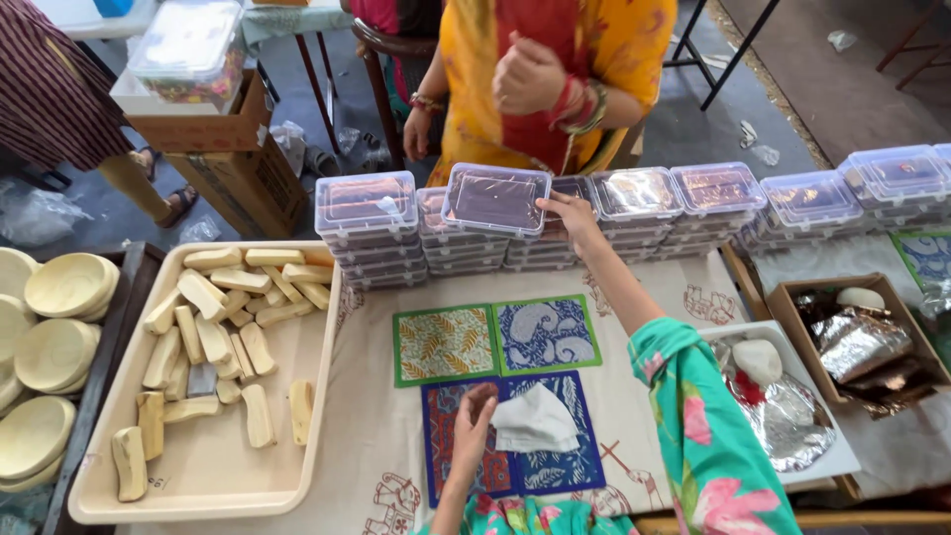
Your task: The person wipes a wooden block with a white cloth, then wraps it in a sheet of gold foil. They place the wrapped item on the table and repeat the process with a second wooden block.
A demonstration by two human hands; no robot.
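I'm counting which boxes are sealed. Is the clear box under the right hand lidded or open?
Lidded. The clear box has its flat lid seated all round atop the stack, with the right hand touching its edge.

Our right arm, in its bright green sleeve with pink flowers, stretches far out ahead of us, and our right hand is raised at the end of it with the fingers curled a little. Our left hand stays low and close to our body, palm down, its fingers bent together in a soft pinch.
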